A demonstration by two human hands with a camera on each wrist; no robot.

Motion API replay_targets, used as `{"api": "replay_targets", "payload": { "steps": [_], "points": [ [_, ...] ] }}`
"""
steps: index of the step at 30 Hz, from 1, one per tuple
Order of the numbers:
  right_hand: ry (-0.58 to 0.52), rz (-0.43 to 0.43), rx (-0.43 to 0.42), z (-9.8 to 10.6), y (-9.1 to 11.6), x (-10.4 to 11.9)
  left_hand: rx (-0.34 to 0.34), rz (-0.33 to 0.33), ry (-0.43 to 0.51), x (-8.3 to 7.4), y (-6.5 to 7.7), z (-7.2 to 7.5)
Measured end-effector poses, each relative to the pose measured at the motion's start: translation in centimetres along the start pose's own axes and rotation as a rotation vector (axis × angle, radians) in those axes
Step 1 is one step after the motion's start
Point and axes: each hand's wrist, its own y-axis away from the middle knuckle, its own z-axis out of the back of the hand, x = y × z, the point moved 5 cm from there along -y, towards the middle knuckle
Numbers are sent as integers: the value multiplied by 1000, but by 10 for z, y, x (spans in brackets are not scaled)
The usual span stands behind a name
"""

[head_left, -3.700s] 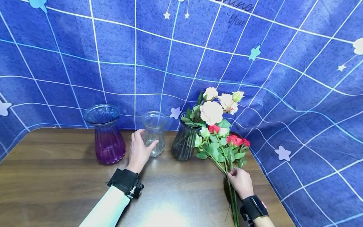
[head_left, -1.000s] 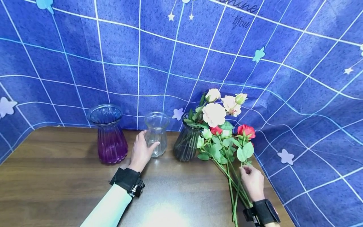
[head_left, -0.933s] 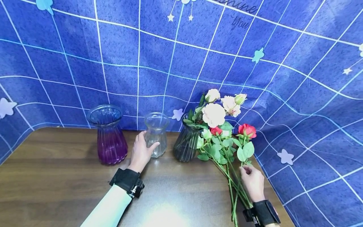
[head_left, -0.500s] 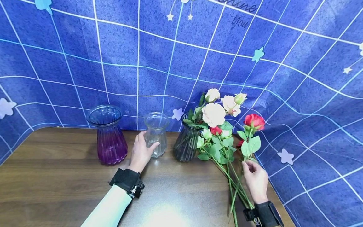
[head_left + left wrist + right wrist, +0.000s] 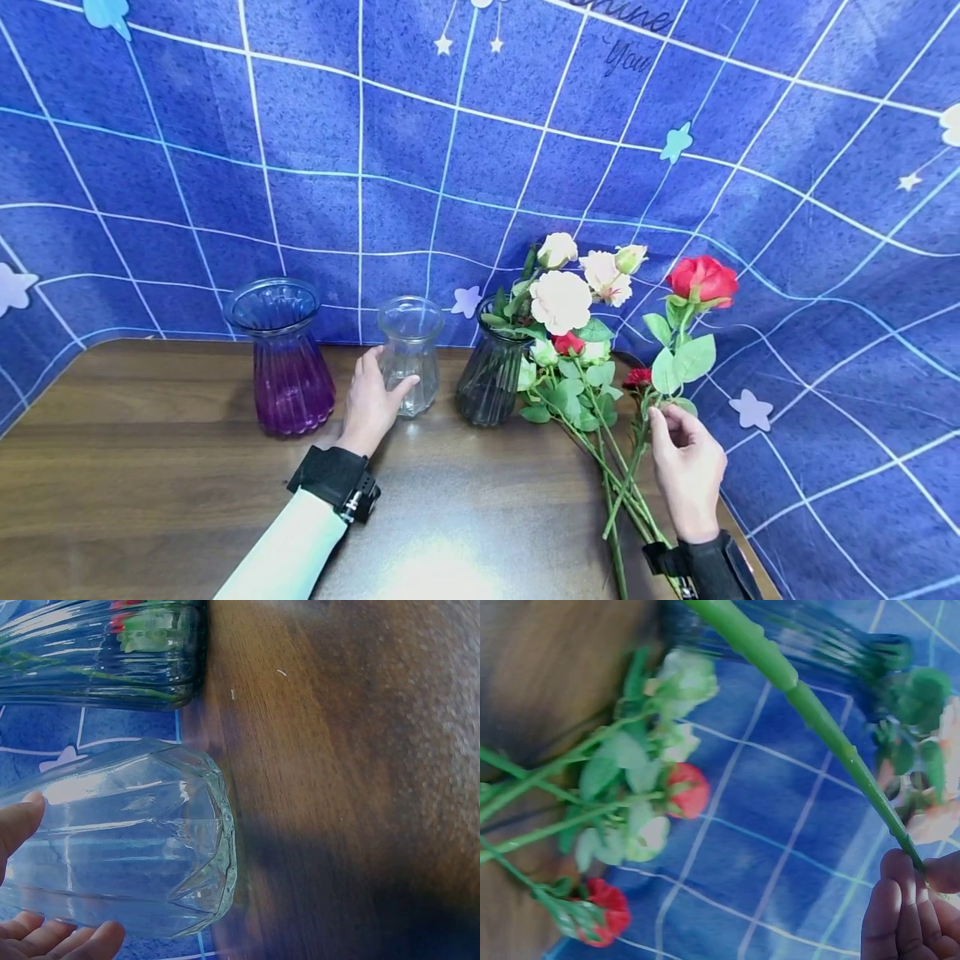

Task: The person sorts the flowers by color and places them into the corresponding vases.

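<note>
Red rose (image 5: 702, 282) has just gone up higher above the desk (image 5: 187, 500), so it looks free of the lying flowers (image 5: 567, 401). Right hand (image 5: 688, 471) pinches its stem (image 5: 819, 718); left hand (image 5: 371, 404) holds the clear vase (image 5: 422, 375).

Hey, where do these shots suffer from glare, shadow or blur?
Head: strong glare on the table, bottom centre; left wrist: bright streaks on the clear vase, the table dark at lower right; right wrist: red flowers blurred, the held stem clearer.

L hand (image 5: 370, 408) cupped, L arm (image 5: 283, 546) extended fwd, R hand (image 5: 690, 473) pinching
</note>
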Motion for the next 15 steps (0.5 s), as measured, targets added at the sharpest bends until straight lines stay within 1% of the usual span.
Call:
{"api": "replay_targets", "payload": {
  "steps": [3,7,11,15],
  "points": [
    [-45,15,-29,6,-2,11,0,1,0,-1,0,0],
    [-89,58,-53,11,-4,29,-1,2,-4,-1,0,1],
    [-146,91,-49,14,-5,47,-1,4,-4,-2,1,2],
    [-202,140,-33,13,-6,66,-6,-3,-4,-3,0,2]
  ]
}}
